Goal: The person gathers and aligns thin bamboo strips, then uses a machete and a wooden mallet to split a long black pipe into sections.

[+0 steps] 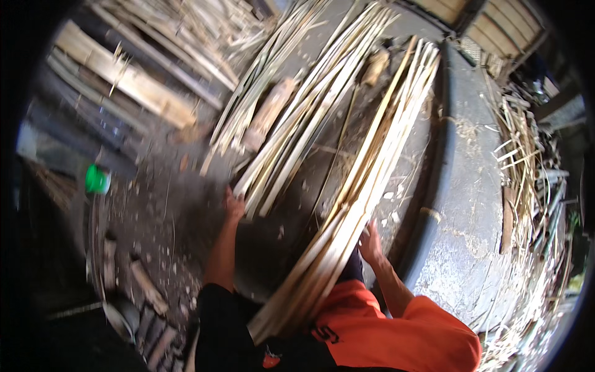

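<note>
long, pale bundle of flat wooden strips (359, 198): just left of the right hand (371, 245) (nearer), long axis forward-right. left hand (233, 204): at near end of second pale strip bundle (322, 80). either hand's fingers: closure cannot be told.

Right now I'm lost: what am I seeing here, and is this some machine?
There's no robot, just a person's bare hands. The picture comes from a wide fisheye camera on the head, looking down, so straight edges bend. The right hand is at the right side of a bundle of long pale strips, probably split bamboo. The left hand is at the near end of a second bundle; I can't tell whether either grips. A wooden block lies beside it on the floor.
</note>
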{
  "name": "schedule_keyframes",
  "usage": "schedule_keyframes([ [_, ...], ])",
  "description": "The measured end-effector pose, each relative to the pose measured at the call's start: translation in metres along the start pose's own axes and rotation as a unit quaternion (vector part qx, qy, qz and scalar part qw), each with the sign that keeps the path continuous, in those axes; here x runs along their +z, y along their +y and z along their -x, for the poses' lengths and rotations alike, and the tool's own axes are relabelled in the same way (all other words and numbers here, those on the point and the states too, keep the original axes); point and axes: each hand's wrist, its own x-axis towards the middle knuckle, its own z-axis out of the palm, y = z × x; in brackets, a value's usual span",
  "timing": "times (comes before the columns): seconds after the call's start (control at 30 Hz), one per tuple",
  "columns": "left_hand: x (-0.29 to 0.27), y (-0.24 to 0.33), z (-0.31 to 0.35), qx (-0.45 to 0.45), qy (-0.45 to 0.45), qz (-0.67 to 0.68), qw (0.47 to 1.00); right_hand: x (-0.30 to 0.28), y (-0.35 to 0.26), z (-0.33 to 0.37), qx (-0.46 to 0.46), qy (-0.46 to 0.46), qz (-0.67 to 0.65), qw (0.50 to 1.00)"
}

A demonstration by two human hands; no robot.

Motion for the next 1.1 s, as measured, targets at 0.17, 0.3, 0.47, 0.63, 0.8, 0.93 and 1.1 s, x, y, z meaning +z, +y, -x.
schedule_keyframes([
  [0.17,0.044,0.001,-0.048,0.028,0.003,-0.007,1.000,-0.092,-0.006,0.007,0.079,0.166,0.058,0.981],
  [0.3,0.033,0.047,-0.023,0.126,-0.055,-0.088,0.986,-0.140,0.025,0.039,0.140,0.226,0.113,0.957],
  [0.47,0.050,0.020,-0.019,0.375,0.187,-0.090,0.904,-0.106,0.029,0.027,0.149,0.144,0.236,0.949],
  [0.63,0.055,0.026,-0.034,0.184,-0.045,-0.124,0.974,-0.108,0.050,0.029,0.096,0.108,0.385,0.912],
  [0.8,0.030,0.039,-0.048,0.176,-0.124,-0.084,0.973,-0.121,0.047,0.035,0.133,0.115,0.379,0.908],
  [0.93,-0.012,0.040,-0.060,0.238,-0.085,0.019,0.967,-0.144,0.046,0.057,0.142,0.135,0.398,0.896],
  [1.1,-0.112,0.066,-0.080,0.094,-0.041,0.042,0.994,-0.151,0.044,0.043,0.113,0.107,0.452,0.878],
])
